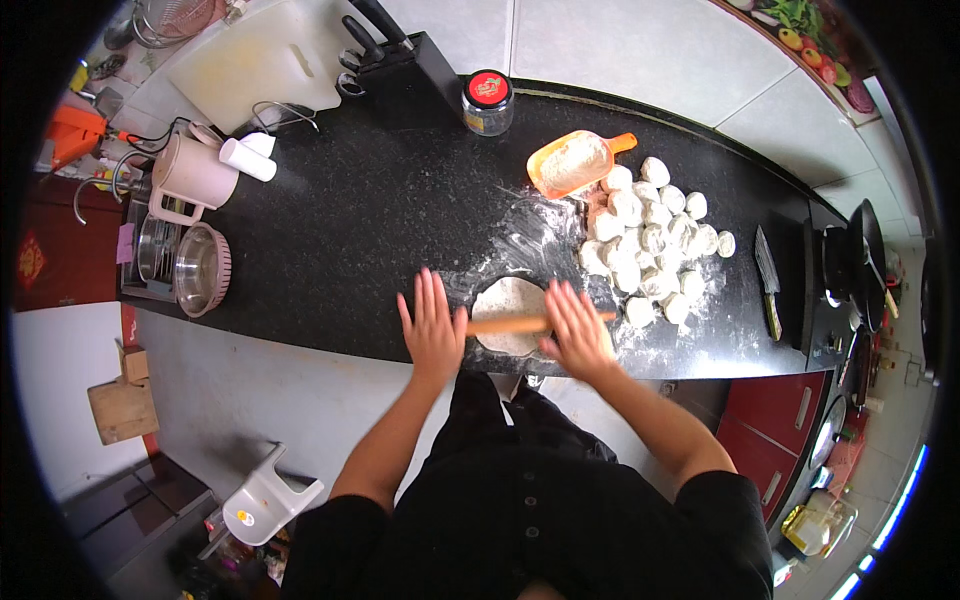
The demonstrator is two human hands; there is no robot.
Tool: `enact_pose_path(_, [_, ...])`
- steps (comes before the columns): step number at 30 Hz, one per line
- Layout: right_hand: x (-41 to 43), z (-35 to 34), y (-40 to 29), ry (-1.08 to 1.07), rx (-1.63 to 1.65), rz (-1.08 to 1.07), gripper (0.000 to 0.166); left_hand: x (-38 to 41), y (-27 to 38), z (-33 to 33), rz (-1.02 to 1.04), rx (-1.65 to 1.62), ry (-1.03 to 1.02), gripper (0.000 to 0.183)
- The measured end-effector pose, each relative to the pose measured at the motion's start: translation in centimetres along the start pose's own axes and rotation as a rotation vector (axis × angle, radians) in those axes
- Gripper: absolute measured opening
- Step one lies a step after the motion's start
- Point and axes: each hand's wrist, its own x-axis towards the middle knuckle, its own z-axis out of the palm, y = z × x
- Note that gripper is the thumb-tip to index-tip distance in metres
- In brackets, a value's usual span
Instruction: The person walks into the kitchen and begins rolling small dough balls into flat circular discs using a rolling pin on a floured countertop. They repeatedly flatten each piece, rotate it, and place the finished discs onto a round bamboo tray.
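A wooden rolling pin (510, 325) lies across a flattened round of dough (510, 300) near the counter's front edge. My left hand (435, 330) is flat over the pin's left end, which it hides, with fingers stretched forward. Over the right part of the pin rests my right hand (577, 330), palm down and fingers straight; the pin's tip sticks out beyond it. Neither hand curls its fingers around the wood. Just right of my right hand are many floured dough pieces (656, 240). Behind them sits an orange scoop (536, 166) filled with flour.
The black counter (337, 225) carries loose flour. At the right lies a kitchen knife (766, 277), near a wok (866, 262). Along the back stand a lidded jar (487, 112) and a knife block (412, 82). A metal bowl (199, 270) and pink pitcher (187, 172) are left.
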Motion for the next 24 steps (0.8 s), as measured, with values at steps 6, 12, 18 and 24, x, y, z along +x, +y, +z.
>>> enact_pose_path(6, [8.1,-1.8,1.8,0.155,0.012,0.145,0.078,9.5,-1.3,1.8,-0.131,-0.004,0.100,0.072])
enact_pose_path(12, [-4.0,0.3,-1.4,-0.122,0.100,-0.029,0.088,-4.3,-0.8,-0.4,0.142,-0.032,-0.054,0.073])
enact_pose_path(18, [7.4,-1.7,0.6,0.173,0.062,0.183,0.076,7.9,-1.5,0.8,-0.075,-0.018,0.117,0.071])
enact_pose_path(24, [-4.7,-0.2,-2.6,-0.074,0.091,-0.042,0.087,-3.4,-1.3,-1.0,0.163,-0.041,-0.005,0.074])
